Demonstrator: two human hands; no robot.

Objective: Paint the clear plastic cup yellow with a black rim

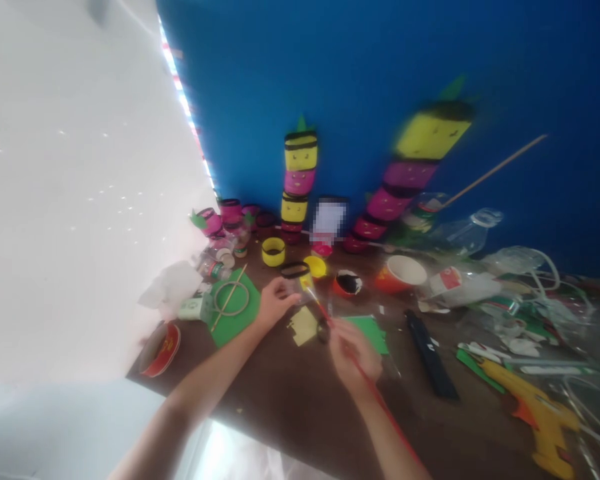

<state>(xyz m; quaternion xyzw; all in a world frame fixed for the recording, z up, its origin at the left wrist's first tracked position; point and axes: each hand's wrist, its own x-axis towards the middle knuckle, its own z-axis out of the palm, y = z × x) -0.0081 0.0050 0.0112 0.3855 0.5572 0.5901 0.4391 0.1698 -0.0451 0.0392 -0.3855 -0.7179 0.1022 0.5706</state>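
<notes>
Holding a long red brush (375,393), the right hand (354,357) is closed around its handle, which runs back along the forearm. The left hand (276,305) is curled, thumb and fingers pinching a clear cup (295,289) with a dark rim, ahead of and between the hands. The brush tip meets a yellow patch on the cup's side.

Right of the right hand, a yellow glue gun (535,403) lies on the brown tabletop (275,413), with a black object (431,360) between them. Well left of the left hand is a red container (161,349); nearer to it, a ring (231,298) and a thin stick (237,285) lie on a green sheet (237,323). Between the hands is a pale yellow scrap (303,326).

Just beyond the cup are yellow paint (315,267) and a yellow band (273,252). Ahead of the right hand, a small pot (347,283) holds something black, near a wide red cup (401,273); clear bottles (467,230) lie farther right. Farthest from the hands, two yellow-and-pink stacks (301,158) with little faces stand before a blue wall (360,60), the right one leaning.
</notes>
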